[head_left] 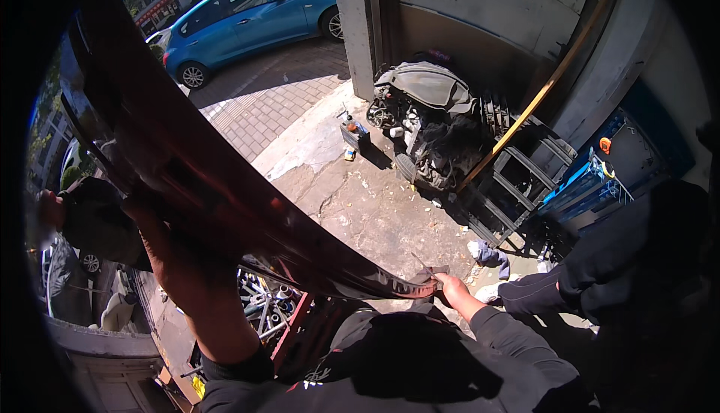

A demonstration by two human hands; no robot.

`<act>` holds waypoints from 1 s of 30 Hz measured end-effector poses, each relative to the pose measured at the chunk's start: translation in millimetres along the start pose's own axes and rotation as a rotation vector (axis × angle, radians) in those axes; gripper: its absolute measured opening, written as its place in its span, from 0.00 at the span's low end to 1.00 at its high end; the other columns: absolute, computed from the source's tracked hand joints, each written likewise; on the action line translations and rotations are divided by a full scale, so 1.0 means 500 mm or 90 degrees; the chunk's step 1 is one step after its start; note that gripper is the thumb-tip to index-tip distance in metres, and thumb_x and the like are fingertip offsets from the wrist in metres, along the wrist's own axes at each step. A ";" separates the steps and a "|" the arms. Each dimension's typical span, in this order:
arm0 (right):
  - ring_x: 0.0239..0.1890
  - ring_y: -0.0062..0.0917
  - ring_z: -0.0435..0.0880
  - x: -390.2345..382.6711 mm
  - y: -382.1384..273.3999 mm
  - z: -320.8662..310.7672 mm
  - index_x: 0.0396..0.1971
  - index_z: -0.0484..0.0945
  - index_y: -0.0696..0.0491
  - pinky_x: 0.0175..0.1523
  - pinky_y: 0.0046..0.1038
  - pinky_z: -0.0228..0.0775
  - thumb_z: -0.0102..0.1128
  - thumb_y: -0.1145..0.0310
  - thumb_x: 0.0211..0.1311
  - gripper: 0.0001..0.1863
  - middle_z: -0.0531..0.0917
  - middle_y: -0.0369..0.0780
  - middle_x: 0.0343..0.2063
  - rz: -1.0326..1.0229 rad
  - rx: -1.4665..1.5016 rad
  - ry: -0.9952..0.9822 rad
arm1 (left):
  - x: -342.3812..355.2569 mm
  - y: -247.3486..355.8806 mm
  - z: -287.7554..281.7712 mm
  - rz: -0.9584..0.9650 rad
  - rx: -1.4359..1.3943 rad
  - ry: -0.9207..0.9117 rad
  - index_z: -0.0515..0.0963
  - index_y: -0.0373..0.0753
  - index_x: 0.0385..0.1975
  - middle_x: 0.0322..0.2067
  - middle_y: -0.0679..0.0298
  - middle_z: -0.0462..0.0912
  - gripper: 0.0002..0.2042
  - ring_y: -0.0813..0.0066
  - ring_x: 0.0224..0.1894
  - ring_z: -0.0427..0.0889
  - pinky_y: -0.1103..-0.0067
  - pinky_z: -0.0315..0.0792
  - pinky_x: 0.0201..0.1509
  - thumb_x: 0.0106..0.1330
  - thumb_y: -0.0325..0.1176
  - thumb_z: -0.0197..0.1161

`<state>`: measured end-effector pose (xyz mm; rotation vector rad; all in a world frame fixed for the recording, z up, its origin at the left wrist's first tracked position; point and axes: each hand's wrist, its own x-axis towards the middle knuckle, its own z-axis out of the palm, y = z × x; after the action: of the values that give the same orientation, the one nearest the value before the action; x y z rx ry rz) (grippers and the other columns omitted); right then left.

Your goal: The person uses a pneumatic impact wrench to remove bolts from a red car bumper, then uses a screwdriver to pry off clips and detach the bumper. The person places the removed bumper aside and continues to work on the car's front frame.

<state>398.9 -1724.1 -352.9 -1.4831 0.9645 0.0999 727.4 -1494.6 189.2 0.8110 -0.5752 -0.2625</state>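
A long, curved, glossy dark-red car bumper (202, 181) slants across my view from the upper left down to the lower middle. My left hand (154, 237) is raised against its underside at the left, thumb along the edge; the other fingers are lost in shadow behind it. At the lower right tip my right hand (450, 291) pinches the narrow end, and a thin pointed strip sticks up beside the fingers. Dark shade hides much of the bumper's surface detail.
Beside me at right stands a person in dark trousers (600, 285). Stacked car parts (435, 121), a leaning wooden pole (540, 94) and a black rack (517, 181) line the wall. Metal tools (262, 304) lie below the bumper. A blue car (247, 19) is parked outside.
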 end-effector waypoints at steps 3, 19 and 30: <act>0.60 0.51 0.85 0.110 -0.168 -0.114 0.67 0.78 0.46 0.63 0.50 0.78 0.71 0.58 0.65 0.30 0.87 0.54 0.55 -0.123 -0.441 -0.059 | 0.112 -0.071 0.065 0.023 0.101 0.168 0.70 0.46 0.76 0.68 0.59 0.80 0.31 0.63 0.66 0.82 0.62 0.80 0.67 0.82 0.58 0.56; 0.58 0.49 0.87 0.894 -0.502 -0.382 0.58 0.83 0.55 0.64 0.44 0.79 0.72 0.58 0.60 0.28 0.88 0.53 0.53 0.162 -0.624 -0.080 | 1.103 -0.541 -0.268 0.100 0.281 0.192 0.63 0.35 0.79 0.69 0.49 0.77 0.31 0.55 0.67 0.82 0.61 0.79 0.69 0.87 0.53 0.46; 0.54 0.51 0.88 1.330 -0.639 -0.336 0.53 0.86 0.55 0.59 0.45 0.80 0.72 0.55 0.58 0.26 0.89 0.55 0.48 0.216 -0.469 -0.179 | 1.989 -0.982 -0.438 0.063 0.310 -0.104 0.80 0.35 0.51 0.37 0.66 0.87 0.22 0.84 0.33 0.81 0.84 0.75 0.36 0.88 0.50 0.50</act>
<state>937.5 -2244.5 -462.0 -1.8774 0.9845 0.9716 1663.8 -2119.1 83.3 1.2338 -0.8474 -0.0961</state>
